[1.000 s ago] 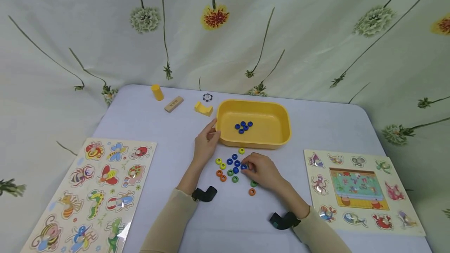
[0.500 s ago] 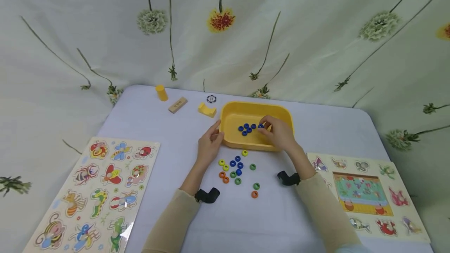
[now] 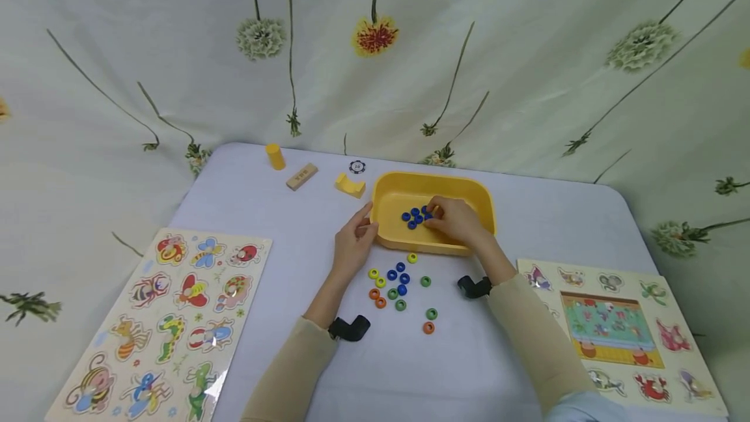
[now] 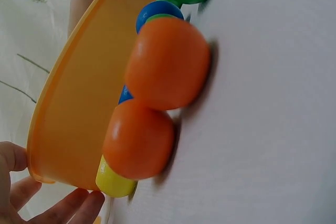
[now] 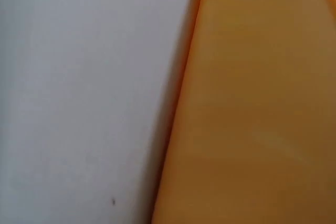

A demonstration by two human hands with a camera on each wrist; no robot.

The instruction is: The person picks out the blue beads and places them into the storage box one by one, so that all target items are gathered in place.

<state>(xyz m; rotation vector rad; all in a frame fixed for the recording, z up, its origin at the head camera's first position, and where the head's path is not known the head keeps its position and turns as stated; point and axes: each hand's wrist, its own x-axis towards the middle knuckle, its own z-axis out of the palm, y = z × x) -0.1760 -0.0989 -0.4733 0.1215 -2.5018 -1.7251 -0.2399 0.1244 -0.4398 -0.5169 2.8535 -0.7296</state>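
My right hand [image 3: 457,220] reaches into the yellow plastic tray [image 3: 489,213], thumb and forefinger pinching a blue bead [image 3: 428,217] beside several other blue beads [image 3: 412,225] on its floor. At the tray's left end my left hand [image 3: 353,243] rests against the wall. In the left wrist view its fairly straight fingers [image 4: 65,208] touch the tray's corner. Loose beads lie in front of the tray: blue [image 3: 392,275], yellow [image 3: 374,273], green [image 3: 425,281] and orange [image 3: 429,327]. The right wrist view shows the tray's outer wall [image 5: 247,103] but no hand.
An insect puzzle board [image 3: 176,305] lies at left, a sea-animal puzzle board [image 3: 674,305] at right. Along the back stand a yellow cylinder [image 3: 275,156], a wooden block [image 3: 301,176], a notched yellow block [image 3: 350,185] and a round chip-like disc [image 3: 357,167].
My right hand has carried a blue bead from the loose ones forward into the tray, then shifted left towards the beads there. My left hand stays at the tray's end.
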